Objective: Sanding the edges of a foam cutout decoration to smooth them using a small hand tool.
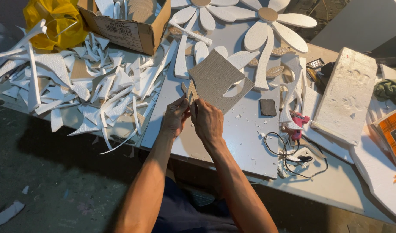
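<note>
Both hands meet over the front edge of the bench (336, 185), w/ a grey cardboard sheet (217, 77) between them. Left hand (175, 117) is closed, fingers pinched on the sheet's lower corner, where a narrow brown strip (191, 91) sticks up. Right hand (207, 121) is closed too, fingertips pressed at the same corner; can't tell if it holds a blade or just the card. Sheet is tilted, top edge away from the person, w/ a curved bite cut out of its right side. It sits over a big white board (241, 142) lying flat on the bench.

Left of the hands: a heap of white foam scraps (90, 90), strips & shards piled loose. Behind that, an open cardboard box (129, 30) w/ more offcuts inside, and a crumpled yellow bag (55, 21) beside it. Beyond the sheet: two white foam flowers (267, 26) w/ brown centres, stems running toward the person. Right of the sheet: a small dark square pad (268, 107) on the board, then a pink glue gun (297, 123) w/ black cord (293, 155) looped near the board's edge. Further right a thick white foam slab (347, 95) lies at an angle; orange checked box (392, 133) at the frame edge.
</note>
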